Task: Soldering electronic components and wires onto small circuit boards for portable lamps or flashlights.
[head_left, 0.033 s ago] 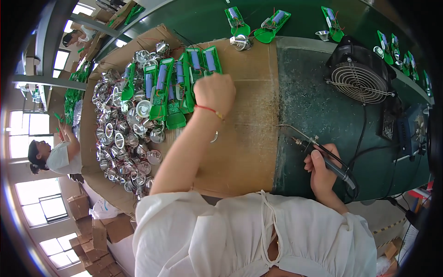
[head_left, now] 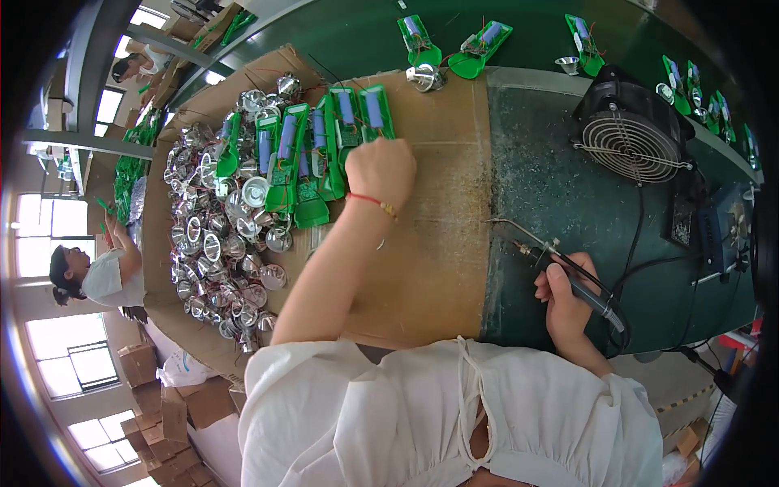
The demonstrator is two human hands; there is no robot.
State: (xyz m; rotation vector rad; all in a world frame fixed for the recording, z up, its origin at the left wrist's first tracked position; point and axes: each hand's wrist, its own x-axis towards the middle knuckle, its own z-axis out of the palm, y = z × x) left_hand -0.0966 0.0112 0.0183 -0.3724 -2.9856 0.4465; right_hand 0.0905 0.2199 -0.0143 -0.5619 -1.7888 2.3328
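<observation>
My right hand (head_left: 565, 299) is closed round a soldering iron (head_left: 588, 294) with a thin curved metal tube fixed along it; the tip points left over the dark green mat. My left hand (head_left: 381, 174) is balled at the lower end of a green plastic casing (head_left: 376, 112) with a blue cylindrical cell in it. Its fingertips are hidden beneath the hand, so what they grip does not show. Several more green casings (head_left: 286, 146) with cells, wires and small circuit boards lie beside it, on a heap of silvery lamp reflectors (head_left: 213, 246) with red wires.
Cardboard (head_left: 422, 276) covers the bench's middle. A black fan (head_left: 633, 146) with a wire grille stands at the right, near a blue box-shaped unit (head_left: 725, 231) and cables. Casings with reflectors (head_left: 423, 77) lie along the far edge. Two other people (head_left: 105, 272) are at the left.
The view has shifted very slightly. My left hand is a touch lower and to the right; my right hand and the soldering iron have stayed put.
</observation>
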